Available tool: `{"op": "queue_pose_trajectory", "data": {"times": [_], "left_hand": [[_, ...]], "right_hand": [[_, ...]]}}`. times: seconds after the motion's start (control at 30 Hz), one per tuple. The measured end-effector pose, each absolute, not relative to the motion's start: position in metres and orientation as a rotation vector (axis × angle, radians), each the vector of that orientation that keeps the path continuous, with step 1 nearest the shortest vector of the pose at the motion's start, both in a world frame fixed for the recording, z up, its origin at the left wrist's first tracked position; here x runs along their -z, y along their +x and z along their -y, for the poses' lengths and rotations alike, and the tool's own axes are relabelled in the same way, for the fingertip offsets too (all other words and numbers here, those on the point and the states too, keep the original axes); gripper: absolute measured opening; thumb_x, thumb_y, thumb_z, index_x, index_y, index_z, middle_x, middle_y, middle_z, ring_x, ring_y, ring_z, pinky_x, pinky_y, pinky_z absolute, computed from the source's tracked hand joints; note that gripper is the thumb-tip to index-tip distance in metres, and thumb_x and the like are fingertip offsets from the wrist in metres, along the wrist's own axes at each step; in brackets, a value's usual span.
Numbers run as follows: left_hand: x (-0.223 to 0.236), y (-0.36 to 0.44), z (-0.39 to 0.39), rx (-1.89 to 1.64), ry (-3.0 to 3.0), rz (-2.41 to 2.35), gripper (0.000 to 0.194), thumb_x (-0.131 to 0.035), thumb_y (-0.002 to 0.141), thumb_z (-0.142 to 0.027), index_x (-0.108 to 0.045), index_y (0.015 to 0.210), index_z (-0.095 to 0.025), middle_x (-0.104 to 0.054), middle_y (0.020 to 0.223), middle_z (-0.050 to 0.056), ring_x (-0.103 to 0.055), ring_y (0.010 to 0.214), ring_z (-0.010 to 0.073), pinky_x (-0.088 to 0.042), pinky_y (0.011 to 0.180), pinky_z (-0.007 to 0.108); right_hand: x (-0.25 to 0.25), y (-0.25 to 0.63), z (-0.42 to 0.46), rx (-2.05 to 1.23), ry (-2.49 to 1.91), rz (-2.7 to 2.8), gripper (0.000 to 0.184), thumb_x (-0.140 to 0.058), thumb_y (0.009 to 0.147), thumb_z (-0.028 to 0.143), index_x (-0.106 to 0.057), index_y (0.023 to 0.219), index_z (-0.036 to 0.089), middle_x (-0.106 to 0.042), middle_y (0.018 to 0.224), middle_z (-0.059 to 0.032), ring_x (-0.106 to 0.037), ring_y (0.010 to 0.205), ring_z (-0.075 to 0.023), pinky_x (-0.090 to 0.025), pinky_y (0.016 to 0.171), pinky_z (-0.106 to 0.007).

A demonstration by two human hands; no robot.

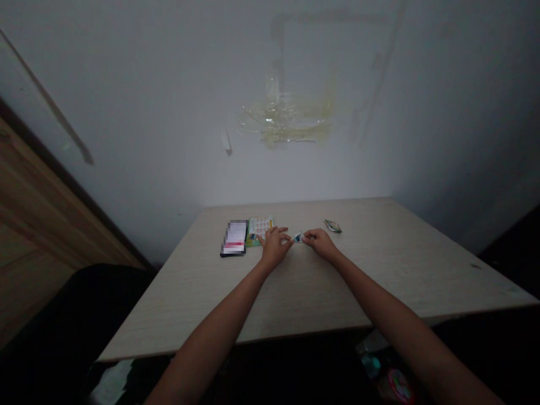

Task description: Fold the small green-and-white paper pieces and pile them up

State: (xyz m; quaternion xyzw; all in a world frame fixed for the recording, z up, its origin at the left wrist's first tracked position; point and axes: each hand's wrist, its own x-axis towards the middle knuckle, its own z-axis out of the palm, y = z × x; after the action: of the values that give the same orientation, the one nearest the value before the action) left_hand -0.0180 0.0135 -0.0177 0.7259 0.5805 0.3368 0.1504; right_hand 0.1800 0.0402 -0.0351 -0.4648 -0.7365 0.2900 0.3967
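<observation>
Between my hands, just above or on the table, is a small white and blue piece of paper or card. My left hand pinches its left edge with thumb and forefinger, the other fingers stretched out. On the opposite edge, my right hand grips it with fingers closed together. A green and white printed sheet or booklet lies partly behind my left hand. Beyond my right hand rests a little heap of thin, colourful paper pieces. The print on the held piece is too small to read.
A phone with a lit, blurred screen lies left of the booklet. The pale wooden table meets a wall bearing peeling tape. Under the front edge, dim items show, including something round and pink.
</observation>
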Motion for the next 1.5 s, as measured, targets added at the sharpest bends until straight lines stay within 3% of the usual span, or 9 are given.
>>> {"op": "queue_pose_trajectory", "data": {"times": [0.37, 0.7, 0.9, 1.23, 1.5], "left_hand": [[0.017, -0.012, -0.013, -0.953, 2.079, -1.687, 0.009, -0.063, 0.083, -0.021, -0.07, 0.078, -0.023, -0.059, 0.137, 0.005, -0.029, 0.14, 0.0328, -0.001, 0.107, 0.078], [0.021, -0.014, -0.015, -0.947, 2.153, -1.65, 0.015, -0.058, 0.087, -0.023, -0.072, 0.083, -0.026, -0.055, 0.141, 0.001, -0.025, 0.142, 0.0354, -0.001, 0.102, 0.083], [0.015, -0.02, -0.013, -0.864, 2.153, -1.701, 0.021, -0.056, 0.089, -0.023, -0.074, 0.093, -0.031, -0.052, 0.144, 0.001, -0.024, 0.142, 0.0356, -0.005, 0.105, 0.08], [0.017, -0.021, -0.015, -0.881, 2.158, -1.746, 0.013, -0.064, 0.085, -0.035, -0.075, 0.087, -0.029, -0.054, 0.141, 0.001, -0.029, 0.139, 0.0352, -0.004, 0.107, 0.078], [0.019, -0.018, -0.013, -0.868, 2.168, -1.782, 0.016, -0.057, 0.087, -0.024, -0.073, 0.086, -0.024, -0.055, 0.14, 0.005, -0.031, 0.139, 0.0328, -0.006, 0.109, 0.074]], "right_hand": [[0.034, 0.177, -0.041, -0.719, -1.146, 1.905, 0.02, -0.062, 0.074, 0.033, -0.069, 0.068, 0.015, -0.056, 0.059, 0.0028, -0.049, 0.059, -0.0132, -0.034, 0.06, -0.024], [0.034, 0.181, -0.039, -0.76, -1.14, 1.882, 0.025, -0.061, 0.076, 0.037, -0.071, 0.075, 0.015, -0.06, 0.064, 0.0007, -0.05, 0.063, -0.0151, -0.036, 0.062, -0.025], [0.03, 0.183, -0.037, -0.796, -1.167, 1.828, 0.024, -0.061, 0.074, 0.036, -0.071, 0.077, 0.014, -0.065, 0.069, -0.0018, -0.054, 0.065, -0.0164, -0.038, 0.064, -0.026], [0.033, 0.183, -0.038, -0.792, -1.151, 1.861, 0.024, -0.062, 0.075, 0.036, -0.071, 0.077, 0.014, -0.066, 0.068, -0.0008, -0.056, 0.067, -0.016, -0.04, 0.066, -0.026], [0.04, 0.18, -0.04, -0.676, -1.139, 1.9, 0.021, -0.065, 0.076, 0.034, -0.075, 0.084, 0.017, -0.074, 0.082, -0.0056, -0.064, 0.08, -0.0214, -0.047, 0.078, -0.033]]}}
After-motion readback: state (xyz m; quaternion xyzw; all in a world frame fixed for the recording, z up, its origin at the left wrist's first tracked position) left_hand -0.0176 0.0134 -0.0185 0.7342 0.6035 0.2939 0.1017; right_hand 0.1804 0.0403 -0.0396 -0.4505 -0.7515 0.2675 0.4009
